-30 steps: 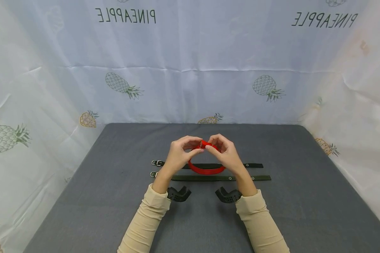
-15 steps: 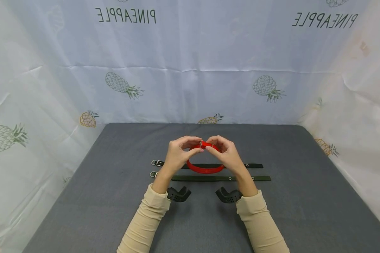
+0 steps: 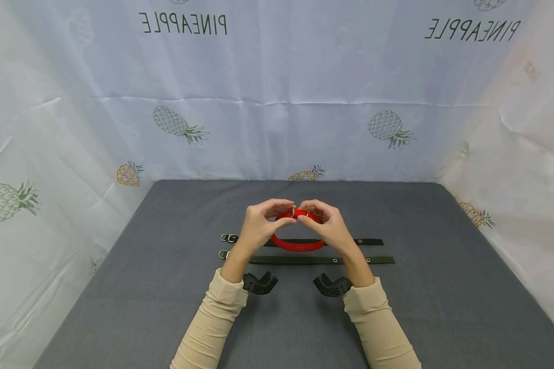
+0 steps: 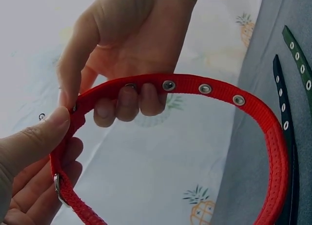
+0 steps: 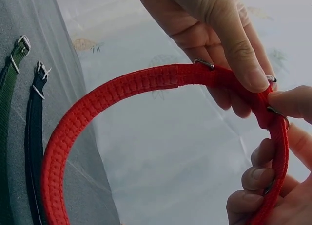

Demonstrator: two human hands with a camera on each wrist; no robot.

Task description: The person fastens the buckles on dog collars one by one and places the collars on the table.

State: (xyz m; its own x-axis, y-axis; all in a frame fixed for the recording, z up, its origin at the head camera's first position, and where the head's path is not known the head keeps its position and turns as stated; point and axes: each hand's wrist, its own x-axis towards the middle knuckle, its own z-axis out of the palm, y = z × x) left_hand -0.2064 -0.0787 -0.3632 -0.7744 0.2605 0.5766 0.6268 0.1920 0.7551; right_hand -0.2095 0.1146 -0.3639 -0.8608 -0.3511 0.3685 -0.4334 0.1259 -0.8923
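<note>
A red collar is held up off the table, bent into a loop with its ends together. My left hand pinches the end with the metal fittings, its thumb on the strap. My right hand grips the other end, which bears metal eyelets, with several fingers curled round the band. Both thumbs meet near the join. A metal loop shows on the band by the left fingers. Fingers partly hide the buckle where the ends meet, so I cannot tell whether it is fastened.
Behind the hands, a black collar and a green collar lie straight on the grey table, buckles to the left. White pineapple-print curtains enclose the back and sides. Black wrist mounts sit under the wrists.
The red loop has shifted slightly left, and its lower edge is a little higher. My right hand has edged left towards the left hand. Both hands keep their hold.
</note>
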